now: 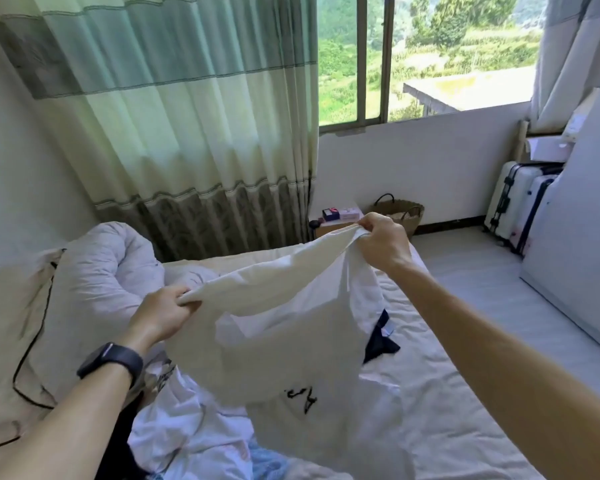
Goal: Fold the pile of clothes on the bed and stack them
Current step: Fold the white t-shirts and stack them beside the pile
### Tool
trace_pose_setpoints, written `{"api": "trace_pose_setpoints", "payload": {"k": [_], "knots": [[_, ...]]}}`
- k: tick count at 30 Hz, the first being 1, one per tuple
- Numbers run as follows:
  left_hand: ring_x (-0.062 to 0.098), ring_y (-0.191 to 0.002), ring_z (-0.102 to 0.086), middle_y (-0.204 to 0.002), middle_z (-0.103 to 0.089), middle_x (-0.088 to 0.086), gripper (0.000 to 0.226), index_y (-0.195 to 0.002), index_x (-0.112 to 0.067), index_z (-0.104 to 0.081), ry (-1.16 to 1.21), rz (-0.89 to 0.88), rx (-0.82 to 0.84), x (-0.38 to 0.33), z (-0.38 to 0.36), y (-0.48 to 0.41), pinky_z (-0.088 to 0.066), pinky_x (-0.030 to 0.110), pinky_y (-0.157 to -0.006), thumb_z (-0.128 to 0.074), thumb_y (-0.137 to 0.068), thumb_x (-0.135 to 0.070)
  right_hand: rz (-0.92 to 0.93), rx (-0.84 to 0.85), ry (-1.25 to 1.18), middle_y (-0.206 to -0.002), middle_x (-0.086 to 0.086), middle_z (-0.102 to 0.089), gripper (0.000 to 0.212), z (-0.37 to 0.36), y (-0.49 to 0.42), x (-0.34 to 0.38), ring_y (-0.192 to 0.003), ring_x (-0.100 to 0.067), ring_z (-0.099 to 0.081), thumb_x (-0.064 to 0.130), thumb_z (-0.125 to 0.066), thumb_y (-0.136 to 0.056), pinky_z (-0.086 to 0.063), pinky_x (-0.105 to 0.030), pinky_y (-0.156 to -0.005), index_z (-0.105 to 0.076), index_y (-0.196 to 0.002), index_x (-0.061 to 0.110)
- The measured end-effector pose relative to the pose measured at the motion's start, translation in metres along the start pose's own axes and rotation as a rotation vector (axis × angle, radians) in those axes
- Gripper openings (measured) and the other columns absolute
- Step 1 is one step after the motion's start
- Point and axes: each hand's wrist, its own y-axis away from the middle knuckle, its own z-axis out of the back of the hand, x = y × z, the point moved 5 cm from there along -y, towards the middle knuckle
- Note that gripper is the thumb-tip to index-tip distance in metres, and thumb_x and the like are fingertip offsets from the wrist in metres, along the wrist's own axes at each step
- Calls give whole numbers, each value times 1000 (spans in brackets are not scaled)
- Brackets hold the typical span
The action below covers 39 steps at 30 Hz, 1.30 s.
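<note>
left hand [160,315] and right hand [383,242] fingers each pinch the white shirt [291,341] above the bed [465,393]

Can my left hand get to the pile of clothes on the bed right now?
Probably not yet: the left hand grips an edge of the white shirt, held up with the right hand. The pile lies just below it, so once that grip is freed, likely yes.

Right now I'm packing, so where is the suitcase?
In the head view, the suitcase stands far right on the floor, right of the basket.
</note>
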Motion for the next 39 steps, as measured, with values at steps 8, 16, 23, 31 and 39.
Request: {"api": "trace_pose_setpoints", "payload": {"k": [8, 16, 23, 31, 39], "knots": [[9, -110, -60, -125, -56, -13, 90, -143, -44, -34, 543, -38, 397, -109, -42, 21, -56, 29, -74, -79, -68, -68, -234, 190, -499, -94, 0, -58, 18, -67, 25, 44, -99, -23, -59, 9, -50, -91, -56, -36, -80, -60, -103, 18], [25, -99, -65, -102, -74, -2, 25, -115, -31, -69, 421, -93, -171, -151, -53, -2, -50, 35, -83, -65, -90, -33, -113, 498, -769, -126, 4, -68, 58, -34, 54, -5, -109, -11, -69, 31, -83, -79, -60, -28, -83, -57, -131, 27], [-12, -71, -63, -78, -70, -23, 22, -89, -42, -69, 787, -224, -156, -174, 3, -17, -46, 10, -63, -77, -86, -21, -209, 750, -55, -168, 6, -2, 132, -86, 151, -191, -152, -19, -16, 42, -94, -67, -55, -27, -89, -2, -161, 40], [3, -71, -70, -74, -74, -14, 9, -80, -26, -73, 937, -96, -280, -126, 71, 3, -56, 22, -64, -81, -82, -23, -256, 472, 28, -77, -1, -66, 13, -154, 123, -171, -60, -22, -69, 32, -59, -96, -60, -41, -56, -52, -85, 32], [11, -63, -60, -72, -64, 0, 18, -92, -10, -58, 334, 320, 319, 19, 12, 53, -46, 21, -53, -74, -87, -6, -341, 71, -306, -89, -6, -59, 11, -114, 38, -116, -82, -31, -68, 26, -44, -103, -59, -54, -77, -42, -92, 25]]}}
